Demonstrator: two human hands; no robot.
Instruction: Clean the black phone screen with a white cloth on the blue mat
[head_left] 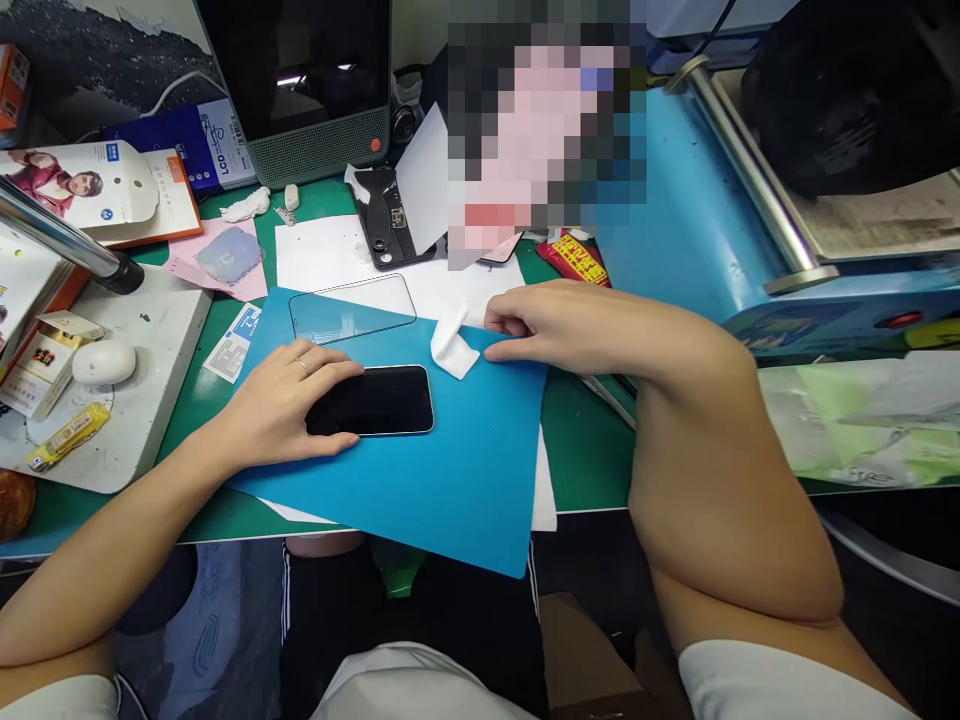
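Note:
My left hand (300,400) is closed round the left end of a smartphone (382,402), thumb along its near edge and fingers over the far side. The phone lies with its dark screen up on a blue mat (450,490). Just right of a crumpled white wipe (453,343) is my right hand (525,322), with its fingers curled and a gap between them and the thumb. Nothing shows in that gap. Behind the phone lies a clear black-edged screen protector (352,308), partly on the mat and partly on white paper (315,248).
A black phone-shaped part (382,215) lies at the back, below a dark-screened display (300,70). To the left, a white slab (161,350) bears an earbud case (103,362), a small box and a yellow tube. A blue machine (675,200) stands right.

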